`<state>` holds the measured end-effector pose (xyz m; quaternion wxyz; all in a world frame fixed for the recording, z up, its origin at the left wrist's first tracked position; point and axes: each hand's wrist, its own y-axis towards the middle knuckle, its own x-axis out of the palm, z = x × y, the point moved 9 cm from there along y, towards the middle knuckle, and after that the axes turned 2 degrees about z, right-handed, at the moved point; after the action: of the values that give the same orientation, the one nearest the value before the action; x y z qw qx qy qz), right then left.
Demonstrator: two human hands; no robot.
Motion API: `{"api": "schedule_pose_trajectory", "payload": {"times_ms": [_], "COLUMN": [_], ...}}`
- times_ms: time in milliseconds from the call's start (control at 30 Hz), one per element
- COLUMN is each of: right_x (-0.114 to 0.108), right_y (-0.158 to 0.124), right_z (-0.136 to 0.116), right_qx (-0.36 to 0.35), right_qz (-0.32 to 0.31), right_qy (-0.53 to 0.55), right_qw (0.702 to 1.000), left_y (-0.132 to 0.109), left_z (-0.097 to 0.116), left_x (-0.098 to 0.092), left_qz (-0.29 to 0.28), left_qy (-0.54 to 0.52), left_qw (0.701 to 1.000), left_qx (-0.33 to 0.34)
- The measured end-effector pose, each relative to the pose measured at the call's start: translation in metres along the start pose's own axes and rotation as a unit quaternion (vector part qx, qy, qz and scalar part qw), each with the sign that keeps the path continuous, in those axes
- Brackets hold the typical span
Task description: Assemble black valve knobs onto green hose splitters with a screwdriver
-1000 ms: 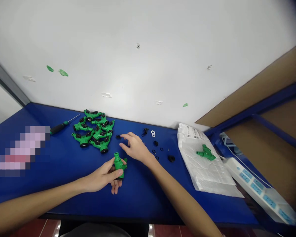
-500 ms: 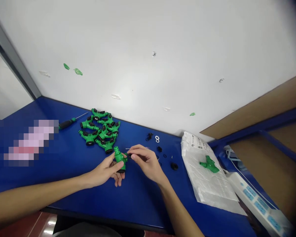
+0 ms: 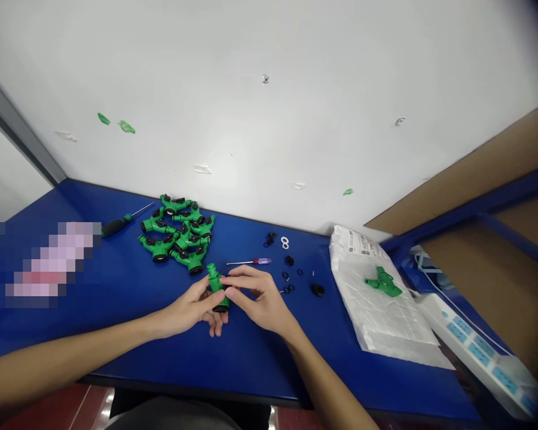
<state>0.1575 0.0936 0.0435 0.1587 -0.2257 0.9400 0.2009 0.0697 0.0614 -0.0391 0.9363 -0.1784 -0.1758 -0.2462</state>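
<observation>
My left hand (image 3: pixel 192 309) grips a green plastic hose fitting (image 3: pixel 215 285) upright just above the blue table (image 3: pixel 116 334). My right hand (image 3: pixel 255 298) is pinched against the fitting's right side, fingers closed on a small part I cannot make out. Behind the hands lies a heap of several green Y-shaped fittings with black knobs (image 3: pixel 177 234). A small screwdriver with a red and purple handle (image 3: pixel 253 261) lies just beyond my right hand.
Small black rings, a black cap (image 3: pixel 317 289) and white washers (image 3: pixel 285 242) are scattered right of the hands. A white plastic bag (image 3: pixel 381 298) carries one green fitting (image 3: pixel 384 283). A green-handled screwdriver (image 3: pixel 119 222) lies far left; a power strip (image 3: pixel 475 352) lies right.
My right hand came back from reaching toward the small parts by the heap and closed in on the green fitting. The left hand kept hold of the fitting, roughly in place.
</observation>
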Motion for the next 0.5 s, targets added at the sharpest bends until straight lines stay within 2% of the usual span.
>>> {"api": "schedule_pose_trajectory", "payload": {"times_ms": [133,233,333,500], "right_x": [-0.003,0.001,0.002,0.000], "right_y": [-0.002,-0.005,-0.005,-0.004], "right_z": [0.020,0.034,0.031,0.026], "right_qx": [0.079,0.141,0.142,0.133], "right_qz": [0.056,0.062,0.062,0.060], "right_qy": [0.078,0.155,0.180,0.161], "right_qw": [0.992,0.976,0.971,0.976], "left_y": [-0.001,-0.001,0.000,0.001], "left_z": [0.001,0.000,0.000,0.003], "left_x": [0.002,0.001,0.000,-0.002], "left_qz": [-0.004,-0.004,-0.001,0.013], "left_qy": [0.011,0.020,0.030,0.041], "left_qw": [1.000,1.000,0.999,0.999], "left_qx": [0.004,0.014,0.021,0.032]}}
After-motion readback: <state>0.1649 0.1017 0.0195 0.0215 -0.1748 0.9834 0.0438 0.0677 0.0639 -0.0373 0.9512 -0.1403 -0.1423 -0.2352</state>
